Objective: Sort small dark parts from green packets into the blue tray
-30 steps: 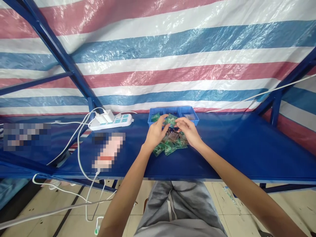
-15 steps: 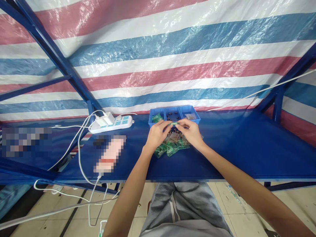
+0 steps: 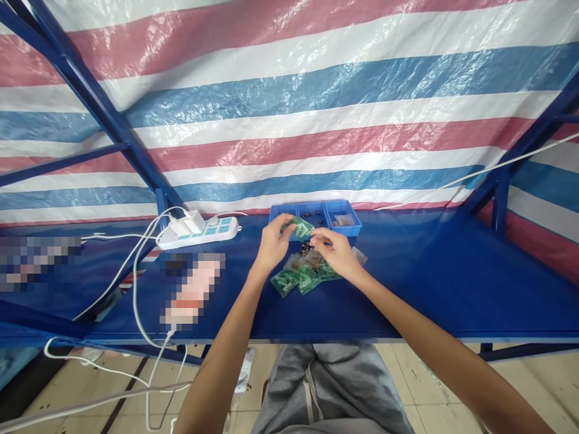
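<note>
A small green plastic packet (image 3: pixel 302 228) is pinched at its left edge by my left hand (image 3: pixel 272 244), thumb and fingers closed. My right hand (image 3: pixel 337 248) has its fingers closed at the packet's lower right corner. Both hands are just in front of a blue divided tray (image 3: pixel 355 230). Below them lies a pile of green and clear packets (image 3: pixel 308 278), with small dark pieces (image 3: pixel 305 247) beside it, partly hidden by my right hand. In the tray, a few dark pieces lie in the middle compartment and a clear bag (image 3: pixel 342 220) in the right one.
A white power strip (image 3: pixel 203 234) with plugged-in chargers stands at the left back of the blue table (image 3: pixel 420 277). White cables (image 3: pixel 138 301) hang over the left edge. A blurred pink item (image 3: pixel 196 289) lies nearby. Striped sheeting (image 3: pixel 289 138) covers the back.
The packet, held nearly edge-on before, now shows its flat face. My left hand has shifted slightly left and my right hand lower. The whole view has shifted a little.
</note>
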Available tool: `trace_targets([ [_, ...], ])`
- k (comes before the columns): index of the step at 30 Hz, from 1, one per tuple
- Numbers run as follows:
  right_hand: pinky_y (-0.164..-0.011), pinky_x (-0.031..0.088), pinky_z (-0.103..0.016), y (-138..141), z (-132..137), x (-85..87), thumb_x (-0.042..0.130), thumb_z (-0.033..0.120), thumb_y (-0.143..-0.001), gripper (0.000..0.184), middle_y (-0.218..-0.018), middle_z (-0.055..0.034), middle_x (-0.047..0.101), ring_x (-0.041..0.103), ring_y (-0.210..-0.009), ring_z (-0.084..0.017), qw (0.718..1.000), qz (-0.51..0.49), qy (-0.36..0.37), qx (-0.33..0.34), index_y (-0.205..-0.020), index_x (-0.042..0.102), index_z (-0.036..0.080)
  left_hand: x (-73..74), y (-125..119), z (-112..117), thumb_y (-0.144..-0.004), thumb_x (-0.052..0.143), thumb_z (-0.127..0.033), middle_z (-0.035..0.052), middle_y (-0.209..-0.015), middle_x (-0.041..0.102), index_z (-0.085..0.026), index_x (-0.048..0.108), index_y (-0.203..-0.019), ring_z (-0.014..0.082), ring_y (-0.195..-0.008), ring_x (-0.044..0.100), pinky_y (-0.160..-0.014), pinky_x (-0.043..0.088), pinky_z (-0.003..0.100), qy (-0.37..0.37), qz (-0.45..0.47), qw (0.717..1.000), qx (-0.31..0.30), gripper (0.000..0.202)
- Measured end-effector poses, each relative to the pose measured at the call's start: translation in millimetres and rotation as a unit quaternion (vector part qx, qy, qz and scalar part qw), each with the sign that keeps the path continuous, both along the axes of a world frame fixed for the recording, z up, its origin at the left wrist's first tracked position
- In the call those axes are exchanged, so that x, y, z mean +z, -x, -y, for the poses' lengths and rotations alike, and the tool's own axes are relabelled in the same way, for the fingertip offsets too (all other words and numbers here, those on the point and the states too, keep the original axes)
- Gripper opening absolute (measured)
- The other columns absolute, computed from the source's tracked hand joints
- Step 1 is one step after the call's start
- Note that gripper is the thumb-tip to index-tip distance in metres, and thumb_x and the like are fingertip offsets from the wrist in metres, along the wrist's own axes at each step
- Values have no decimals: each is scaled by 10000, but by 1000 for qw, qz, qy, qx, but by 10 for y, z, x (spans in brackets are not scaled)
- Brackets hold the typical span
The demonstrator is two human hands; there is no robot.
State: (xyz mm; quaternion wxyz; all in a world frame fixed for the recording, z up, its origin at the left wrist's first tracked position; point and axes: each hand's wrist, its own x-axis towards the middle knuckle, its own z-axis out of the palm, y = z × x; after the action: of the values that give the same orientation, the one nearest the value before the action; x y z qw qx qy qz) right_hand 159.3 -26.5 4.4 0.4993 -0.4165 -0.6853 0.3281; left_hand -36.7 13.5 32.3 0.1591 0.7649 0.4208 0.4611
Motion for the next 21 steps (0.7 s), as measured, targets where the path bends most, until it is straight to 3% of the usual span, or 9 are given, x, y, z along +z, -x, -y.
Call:
trace_targets([
  [3,-583,466,-260,7,38,10,517,421,-949,347,-945,-74,694,646,-864,-212,1000,23,-10,-3,-1210,621,217,103,130,-222,-944,490,-214,72,-1105,706,-164,684,-1139,180,-942,638,-861,491,285,-6,-21,998,55,279],
  [9,-581,469,-257,-6,8,17,493,369,-959,290,-906,-68,676,641,-831,-201,998,46,-19,-24,-1154,627,202,38,299,-751,-866,614,-198,55,-882,703,-158,718,-1124,169,-746,609,-809,473,290,87,-134,981,113,281],
  [11,-566,468,-253,-7,-2,77,493,347,-961,277,-899,-69,675,641,-825,-201,997,58,-25,-32,-1149,628,196,36,282,-822,-829,677,-226,66,-903,689,-158,735,-1081,177,-776,608,-844,471,298,94,-154,976,125,268],
  [13,-576,489,-256,-32,102,169,495,319,-966,270,-914,-76,684,648,-826,-200,996,73,-37,-42,-1163,623,187,115,240,-714,-834,679,-256,82,-944,669,-159,738,-1066,182,-807,599,-878,465,310,62,-138,976,159,258],
  [15,-617,525,-264,-107,409,225,484,289,-982,280,-972,-86,695,661,-839,-197,992,88,-69,-58,-1215,607,192,263,207,-350,-892,615,-304,84,-955,656,-152,724,-1048,175,-800,593,-855,466,302,36,-79,979,182,243],
  [17,-677,552,-276,-236,941,158,480,248,-993,287,-1003,-80,709,675,-817,-187,984,106,-118,-85,-1248,610,235,421,220,274,-943,548,-389,59,-945,662,-171,695,-1048,165,-794,589,-784,466,269,61,-28,989,130,283],
  [19,-728,574,-289,-392,1619,-61,531,212,-958,356,-1007,-70,732,706,-867,-213,969,167,-166,-73,-1291,617,305,507,299,1044,-971,494,-470,25,-869,649,-206,683,-1002,153,-747,566,-702,448,239,181,-23,982,49,326],
  [20,-735,589,-297,-468,1966,-214,580,227,-925,406,-1026,-69,743,719,-901,-239,962,216,-160,-54,-1311,617,344,499,359,1428,-961,503,-502,9,-804,635,-221,687,-921,147,-707,553,-657,433,227,282,-51,958,-21,338],
  [21,-691,597,-297,-537,2291,-378,613,240,-890,418,-984,-59,751,729,-858,-248,960,246,-115,-67,-1280,643,387,448,429,1781,-952,513,-526,2,-805,645,-244,699,-891,150,-716,562,-651,430,222,405,-97,904,-100,343],
])
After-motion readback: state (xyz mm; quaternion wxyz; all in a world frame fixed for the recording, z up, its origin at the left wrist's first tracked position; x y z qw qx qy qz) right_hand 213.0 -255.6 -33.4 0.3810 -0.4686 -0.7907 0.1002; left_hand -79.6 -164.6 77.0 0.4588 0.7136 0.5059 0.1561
